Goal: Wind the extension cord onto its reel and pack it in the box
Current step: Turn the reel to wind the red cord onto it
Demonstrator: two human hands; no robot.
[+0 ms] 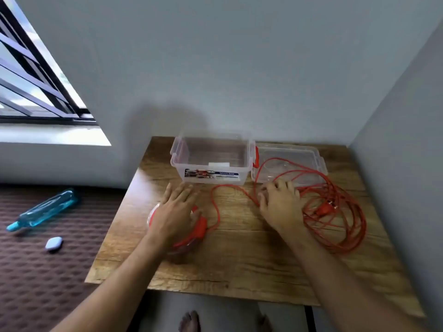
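An orange reel [195, 230] lies flat on the wooden table [239, 264], mostly covered by my left hand [176, 212], whose fingers are spread flat over it. The orange extension cord [335, 212] lies in a loose tangled heap to the right, its plug [324, 208] on top, and one strand runs left to the reel. My right hand [280, 204] hovers by the left edge of the heap with fingers apart, holding nothing I can make out. A clear plastic box [211, 159] stands open at the back of the table.
The box's clear lid [287, 161] lies to its right with cord loops over it. Walls close in behind and on the right. Left of the table is a brown mattress [48, 271] with a blue bottle [45, 209] and a small pale object [54, 243]. Bare feet show below.
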